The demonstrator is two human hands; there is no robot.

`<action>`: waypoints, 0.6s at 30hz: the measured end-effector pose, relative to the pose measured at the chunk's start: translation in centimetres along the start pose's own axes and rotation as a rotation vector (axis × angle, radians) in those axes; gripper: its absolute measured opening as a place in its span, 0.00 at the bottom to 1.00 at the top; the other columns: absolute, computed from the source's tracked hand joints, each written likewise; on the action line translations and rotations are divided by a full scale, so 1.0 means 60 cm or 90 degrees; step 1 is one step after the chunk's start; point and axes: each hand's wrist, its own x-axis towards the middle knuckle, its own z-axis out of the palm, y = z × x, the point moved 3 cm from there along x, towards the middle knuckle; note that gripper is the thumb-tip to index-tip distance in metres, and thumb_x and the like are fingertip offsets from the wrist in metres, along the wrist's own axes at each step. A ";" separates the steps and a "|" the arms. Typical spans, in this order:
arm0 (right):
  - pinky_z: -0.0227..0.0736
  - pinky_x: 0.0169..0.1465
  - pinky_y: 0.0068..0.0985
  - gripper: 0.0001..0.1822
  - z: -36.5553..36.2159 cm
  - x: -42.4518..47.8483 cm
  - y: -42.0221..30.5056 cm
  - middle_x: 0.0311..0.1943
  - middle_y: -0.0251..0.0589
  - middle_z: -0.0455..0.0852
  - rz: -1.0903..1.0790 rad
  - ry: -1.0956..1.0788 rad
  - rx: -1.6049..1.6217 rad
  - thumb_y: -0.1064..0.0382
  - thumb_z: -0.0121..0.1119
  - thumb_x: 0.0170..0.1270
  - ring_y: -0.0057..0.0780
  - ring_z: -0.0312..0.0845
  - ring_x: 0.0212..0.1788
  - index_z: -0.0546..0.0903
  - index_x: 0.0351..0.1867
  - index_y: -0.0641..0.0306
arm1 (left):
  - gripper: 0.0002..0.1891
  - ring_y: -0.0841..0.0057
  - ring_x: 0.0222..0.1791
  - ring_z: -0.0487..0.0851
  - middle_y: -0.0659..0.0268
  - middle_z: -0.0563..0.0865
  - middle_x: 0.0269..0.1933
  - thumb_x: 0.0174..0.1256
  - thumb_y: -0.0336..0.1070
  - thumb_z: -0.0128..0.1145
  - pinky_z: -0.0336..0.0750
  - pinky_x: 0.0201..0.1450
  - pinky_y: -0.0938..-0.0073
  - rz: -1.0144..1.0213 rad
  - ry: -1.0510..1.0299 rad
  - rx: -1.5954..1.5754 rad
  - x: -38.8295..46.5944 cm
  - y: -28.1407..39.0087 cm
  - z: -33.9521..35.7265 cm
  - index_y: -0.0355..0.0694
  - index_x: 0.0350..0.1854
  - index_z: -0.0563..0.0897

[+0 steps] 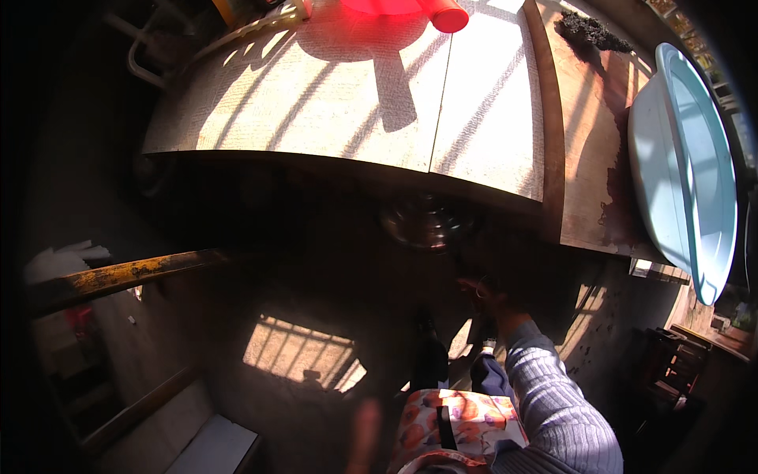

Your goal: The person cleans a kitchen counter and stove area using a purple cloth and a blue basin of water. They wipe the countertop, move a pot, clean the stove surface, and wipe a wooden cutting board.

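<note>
My right hand (482, 292) hangs low in dark shade in front of the table, below a dim round metal object (427, 222) under the tabletop; its fingers are too dark to read. At the bottom, left of my patterned apron (462, 420), my left hand (365, 423) is a dim blur, and whether it holds anything does not show. A red plastic thing with a round-ended handle (449, 16) lies at the top of the sunlit table (331, 112), its shadow falling on the surface.
A light-blue plastic basin (663, 154) is tilted on its side on the wooden surface at right, near a dark fibrous clump (592, 32). A worn yellow-and-dark bar (130, 272) is at left. A pale flat panel (213, 447) is at lower left. Barred sunlight falls on the floor (302, 349).
</note>
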 end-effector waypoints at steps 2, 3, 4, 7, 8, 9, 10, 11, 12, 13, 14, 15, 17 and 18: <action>0.69 0.24 0.28 0.19 0.006 0.041 0.020 0.19 0.39 0.77 0.000 0.000 0.065 0.44 0.54 0.59 0.28 0.72 0.19 0.78 0.36 0.59 | 0.15 0.79 0.37 0.71 0.68 0.75 0.36 0.71 0.44 0.40 0.70 0.44 0.75 -0.024 -0.005 0.020 0.019 -0.030 -0.014 0.39 0.38 0.76; 0.69 0.24 0.28 0.18 0.007 0.061 0.034 0.20 0.39 0.77 -0.006 0.008 0.095 0.46 0.55 0.59 0.28 0.72 0.20 0.77 0.35 0.60 | 0.15 0.78 0.37 0.71 0.67 0.74 0.35 0.72 0.44 0.39 0.70 0.45 0.74 -0.031 -0.011 0.033 0.037 -0.042 -0.026 0.38 0.37 0.75; 0.69 0.24 0.27 0.18 0.009 0.075 0.049 0.21 0.39 0.77 -0.011 0.017 0.122 0.47 0.57 0.59 0.28 0.72 0.20 0.77 0.35 0.60 | 0.14 0.79 0.36 0.71 0.67 0.74 0.33 0.71 0.42 0.40 0.70 0.43 0.73 0.053 -0.072 0.135 0.047 -0.039 -0.036 0.38 0.35 0.75; 0.67 0.21 0.25 0.14 0.017 0.083 0.040 0.19 0.37 0.75 -0.024 0.000 0.152 0.53 0.59 0.59 0.26 0.69 0.18 0.75 0.30 0.61 | 0.13 0.79 0.38 0.74 0.66 0.77 0.35 0.71 0.41 0.42 0.71 0.44 0.71 0.019 -0.096 0.175 0.061 -0.040 -0.057 0.38 0.39 0.77; 0.64 0.19 0.23 0.12 0.021 0.068 0.009 0.15 0.34 0.72 -0.027 -0.025 0.143 0.56 0.59 0.60 0.24 0.66 0.15 0.73 0.26 0.60 | 0.13 0.78 0.38 0.74 0.65 0.77 0.35 0.70 0.41 0.42 0.71 0.44 0.70 0.029 -0.053 0.148 0.051 -0.041 -0.060 0.38 0.39 0.78; 0.61 0.16 0.21 0.12 0.024 0.047 -0.022 0.12 0.31 0.69 -0.032 -0.046 0.135 0.60 0.58 0.60 0.21 0.64 0.12 0.71 0.23 0.60 | 0.13 0.77 0.38 0.75 0.65 0.78 0.35 0.70 0.40 0.43 0.72 0.44 0.69 0.042 -0.013 0.119 0.044 -0.044 -0.057 0.39 0.39 0.78; 0.62 0.16 0.22 0.11 0.021 0.032 -0.029 0.12 0.33 0.70 -0.046 -0.024 0.098 0.60 0.58 0.60 0.22 0.65 0.12 0.72 0.24 0.60 | 0.12 0.77 0.37 0.76 0.64 0.78 0.35 0.70 0.40 0.44 0.72 0.43 0.69 0.059 0.019 0.092 0.043 -0.045 -0.060 0.39 0.40 0.78; 0.63 0.16 0.23 0.10 0.023 0.011 -0.034 0.13 0.34 0.71 -0.060 -0.001 0.063 0.60 0.58 0.59 0.23 0.65 0.12 0.73 0.25 0.61 | 0.12 0.76 0.37 0.76 0.64 0.78 0.35 0.70 0.40 0.44 0.72 0.43 0.69 0.062 0.008 0.128 0.046 -0.052 -0.070 0.39 0.40 0.78; 0.63 0.17 0.23 0.09 0.016 -0.015 -0.036 0.13 0.35 0.72 -0.071 0.029 0.027 0.60 0.58 0.59 0.24 0.66 0.12 0.74 0.26 0.62 | 0.12 0.75 0.37 0.76 0.63 0.78 0.35 0.70 0.40 0.44 0.73 0.43 0.70 0.066 -0.008 0.163 0.053 -0.061 -0.080 0.39 0.39 0.78; 0.64 0.17 0.24 0.09 0.013 -0.054 -0.057 0.14 0.36 0.73 -0.093 0.042 -0.023 0.60 0.58 0.58 0.24 0.67 0.13 0.75 0.28 0.62 | 0.12 0.74 0.36 0.76 0.63 0.78 0.34 0.70 0.40 0.44 0.73 0.42 0.70 0.071 -0.019 0.196 0.060 -0.088 -0.094 0.39 0.39 0.78; 0.65 0.17 0.25 0.09 0.018 -0.116 -0.097 0.14 0.37 0.74 -0.113 0.053 -0.071 0.60 0.58 0.57 0.24 0.68 0.13 0.75 0.30 0.62 | 0.12 0.71 0.37 0.78 0.60 0.80 0.37 0.69 0.39 0.43 0.74 0.42 0.71 0.059 -0.024 0.197 0.078 -0.163 -0.125 0.40 0.43 0.78; 0.66 0.18 0.25 0.10 0.018 -0.143 -0.093 0.15 0.39 0.75 -0.117 0.080 -0.077 0.59 0.59 0.56 0.25 0.70 0.14 0.76 0.33 0.63 | 0.11 0.74 0.37 0.76 0.64 0.79 0.37 0.70 0.39 0.44 0.73 0.41 0.73 0.050 -0.033 0.128 0.074 -0.139 -0.109 0.40 0.42 0.78; 0.70 0.19 0.27 0.15 0.036 -0.184 -0.063 0.18 0.43 0.78 -0.112 0.119 -0.035 0.58 0.59 0.53 0.27 0.74 0.16 0.76 0.41 0.63 | 0.09 0.82 0.35 0.74 0.71 0.77 0.36 0.71 0.39 0.45 0.72 0.39 0.76 0.018 -0.036 0.001 0.006 -0.032 -0.071 0.42 0.41 0.76; 0.71 0.22 0.28 0.19 0.044 -0.216 -0.059 0.21 0.44 0.80 -0.151 0.144 -0.062 0.57 0.61 0.52 0.29 0.76 0.18 0.76 0.43 0.64 | 0.09 0.81 0.38 0.74 0.70 0.78 0.38 0.71 0.39 0.45 0.72 0.41 0.76 0.021 -0.067 0.049 0.006 -0.045 -0.083 0.41 0.44 0.76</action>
